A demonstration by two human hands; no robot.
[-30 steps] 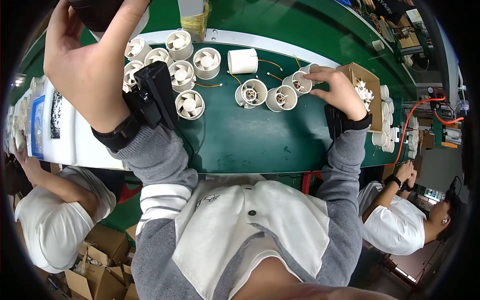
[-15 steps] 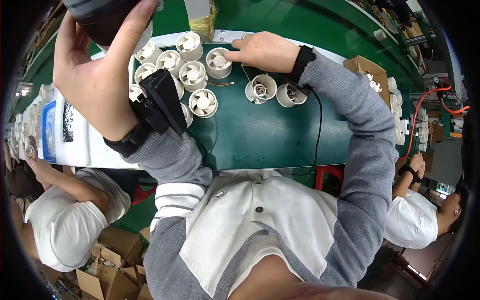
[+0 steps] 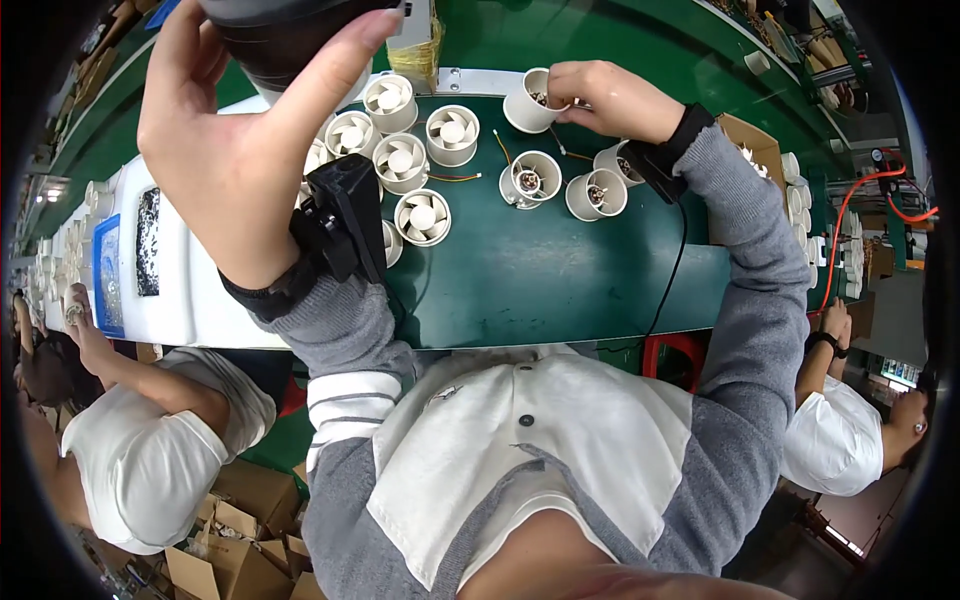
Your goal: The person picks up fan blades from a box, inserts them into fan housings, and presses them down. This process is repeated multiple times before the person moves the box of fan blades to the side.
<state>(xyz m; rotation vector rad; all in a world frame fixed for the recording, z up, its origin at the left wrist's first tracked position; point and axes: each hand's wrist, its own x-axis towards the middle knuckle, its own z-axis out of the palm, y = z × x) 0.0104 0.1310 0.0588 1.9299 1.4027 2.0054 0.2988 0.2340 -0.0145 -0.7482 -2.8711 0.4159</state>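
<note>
My left hand (image 3: 235, 160), raised at the upper left, is wrapped round a thick black cylindrical thing (image 3: 300, 40) with a pale lower rim; its top runs out of view. My right hand (image 3: 615, 98) pinches the rim of a white fan housing (image 3: 526, 106), which tilts toward the fingers. The fingertips are partly inside its opening. Below it stand other white housings with bare motor parts showing, one in the middle (image 3: 530, 180) and one to the right (image 3: 596, 194). Between my hands are several white fans with blades, such as the nearest fan (image 3: 422, 217).
A green mat (image 3: 540, 285) covers the work table. A yellow-wrapped post (image 3: 415, 65) rises at the back. At the right stands a cardboard box (image 3: 752, 135), near stacked white housings (image 3: 797, 205). A black cable (image 3: 672, 270) hangs from my right wrist. Co-workers sit on both sides.
My right hand has moved right, away from the bladed fans, and now grips a housing's rim. The left hand still holds the black thing. The whole view has shifted slightly.
</note>
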